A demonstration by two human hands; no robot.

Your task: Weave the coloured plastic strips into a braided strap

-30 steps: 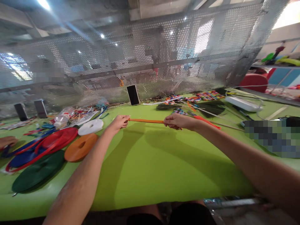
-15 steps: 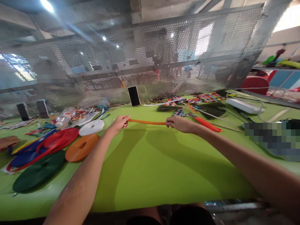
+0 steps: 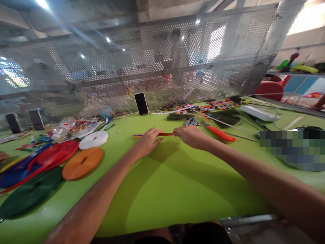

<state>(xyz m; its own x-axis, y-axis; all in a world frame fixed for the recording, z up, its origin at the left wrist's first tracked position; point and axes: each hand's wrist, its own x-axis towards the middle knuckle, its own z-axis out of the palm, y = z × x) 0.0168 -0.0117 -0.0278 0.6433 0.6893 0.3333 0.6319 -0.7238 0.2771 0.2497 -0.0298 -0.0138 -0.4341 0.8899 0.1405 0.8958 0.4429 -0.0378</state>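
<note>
A narrow orange strip is stretched level above the green table. Its right end is pinched by my right hand, fingers closed. Around the strip's left part is my left hand, fingers over it and thumb a little lower. Past that hand a short end sticks out, showing orange with some blue. To the left lie flat rolls of strip: an orange roll, a white roll, a dark green roll and a red roll.
A phone leans against the perforated metal screen at the back. Right of my hands lie a bright orange-red object, dark strips and a white power strip. A plastic bottle and scraps lie at back left. Another person's hand shows at the left edge.
My left hand has moved right along the orange strip, closer to my right hand, leaving an end sticking out on its left. The view has shifted slightly to the right.
</note>
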